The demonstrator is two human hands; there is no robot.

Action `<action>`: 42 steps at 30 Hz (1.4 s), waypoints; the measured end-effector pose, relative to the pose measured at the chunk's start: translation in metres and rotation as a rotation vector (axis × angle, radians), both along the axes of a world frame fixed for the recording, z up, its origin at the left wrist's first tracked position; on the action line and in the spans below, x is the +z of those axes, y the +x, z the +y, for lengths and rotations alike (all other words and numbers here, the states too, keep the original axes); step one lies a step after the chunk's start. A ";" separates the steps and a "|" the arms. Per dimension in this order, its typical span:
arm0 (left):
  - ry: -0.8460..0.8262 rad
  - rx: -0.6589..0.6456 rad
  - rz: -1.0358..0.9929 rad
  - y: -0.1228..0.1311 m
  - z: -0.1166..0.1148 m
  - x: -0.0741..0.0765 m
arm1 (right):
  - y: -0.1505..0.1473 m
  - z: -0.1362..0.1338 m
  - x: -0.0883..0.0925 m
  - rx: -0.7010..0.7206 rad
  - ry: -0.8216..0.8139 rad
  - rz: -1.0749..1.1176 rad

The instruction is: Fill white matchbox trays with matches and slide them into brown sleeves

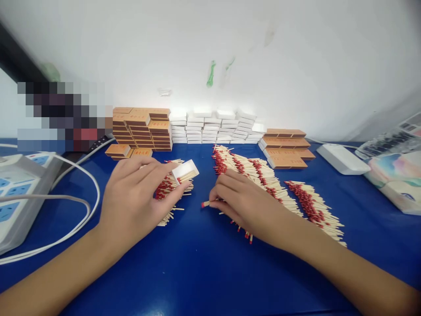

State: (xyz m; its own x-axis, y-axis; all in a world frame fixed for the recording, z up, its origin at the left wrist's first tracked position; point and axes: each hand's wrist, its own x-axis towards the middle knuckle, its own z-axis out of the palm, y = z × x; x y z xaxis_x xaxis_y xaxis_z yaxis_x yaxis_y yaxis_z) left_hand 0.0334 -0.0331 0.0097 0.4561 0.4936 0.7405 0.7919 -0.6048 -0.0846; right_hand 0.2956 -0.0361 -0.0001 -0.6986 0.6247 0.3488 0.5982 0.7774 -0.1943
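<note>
Fingers: we see left fingers (154,169) pinching a white tray (187,170); right fingers (223,193) pinching a match (206,203).
Tray: mid-bench (204,263), above the left match pile (166,189).
Far edge: stacked boxes (141,127).

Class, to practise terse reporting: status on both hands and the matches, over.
Left hand gripping small white cardboard tray, matches inside. Right hand pinching red-tipped wooden matchsticks on blue tabletop. Loose match piles beside both hands.
</note>
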 end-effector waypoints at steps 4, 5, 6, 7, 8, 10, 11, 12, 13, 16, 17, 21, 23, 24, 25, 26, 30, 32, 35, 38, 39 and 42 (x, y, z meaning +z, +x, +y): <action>-0.027 -0.003 -0.017 0.001 -0.001 -0.001 | -0.007 -0.007 -0.005 0.033 -0.024 -0.030; -0.034 -0.010 -0.012 0.002 -0.001 -0.001 | -0.006 -0.007 -0.004 0.031 -0.042 -0.026; -0.038 -0.016 -0.007 0.002 -0.002 -0.001 | -0.005 -0.007 -0.002 0.027 -0.061 -0.020; -0.041 -0.020 -0.006 0.003 -0.002 -0.001 | -0.003 -0.007 0.000 0.024 -0.075 -0.013; -0.045 -0.021 -0.006 0.003 -0.002 -0.001 | -0.001 -0.006 0.002 0.022 -0.086 -0.008; -0.045 -0.023 -0.011 0.003 -0.002 -0.001 | 0.002 -0.006 0.007 0.022 -0.109 -0.013; -0.044 -0.027 -0.014 0.003 -0.002 -0.002 | 0.003 -0.006 0.009 0.024 -0.122 -0.020; -0.045 -0.033 -0.016 0.003 -0.002 -0.002 | 0.004 -0.007 0.011 0.026 -0.131 -0.027; -0.050 -0.040 -0.017 0.004 -0.001 -0.002 | 0.004 -0.007 0.011 0.027 -0.137 -0.035; -0.074 -0.060 -0.018 0.005 -0.001 -0.003 | 0.003 -0.008 0.011 0.026 -0.136 -0.056; -0.079 -0.066 -0.017 0.005 -0.001 -0.003 | 0.003 -0.008 0.010 0.026 -0.131 -0.063; -0.088 -0.084 -0.027 0.005 -0.002 -0.004 | 0.001 -0.009 0.008 0.024 -0.091 -0.098; -0.095 -0.088 -0.029 0.004 -0.002 -0.005 | 0.001 -0.008 0.009 0.022 -0.062 -0.102; -0.100 -0.089 -0.027 0.004 -0.002 -0.006 | 0.001 -0.008 0.010 0.022 -0.046 -0.095; -0.104 -0.092 -0.023 0.004 -0.002 -0.006 | 0.002 -0.007 0.012 0.022 -0.028 -0.080; -0.107 -0.096 -0.018 0.004 -0.002 -0.007 | 0.002 -0.007 0.013 0.020 -0.007 -0.059; -0.113 -0.140 0.001 0.006 -0.003 -0.007 | 0.007 -0.003 0.017 0.010 0.102 0.035; -0.113 -0.179 0.005 0.007 -0.003 -0.007 | 0.009 -0.002 0.018 0.012 0.150 0.071; -0.126 -0.218 0.010 0.007 -0.003 -0.007 | 0.009 -0.001 0.019 -0.005 0.184 0.107; -0.142 -0.226 0.011 0.006 -0.003 -0.007 | 0.009 -0.001 0.020 -0.031 0.204 0.129; -0.144 -0.230 0.011 0.005 -0.003 -0.007 | 0.009 0.000 0.020 -0.039 0.212 0.132; -0.148 -0.244 -0.003 0.005 -0.003 -0.007 | 0.011 0.000 0.021 -0.063 0.222 0.130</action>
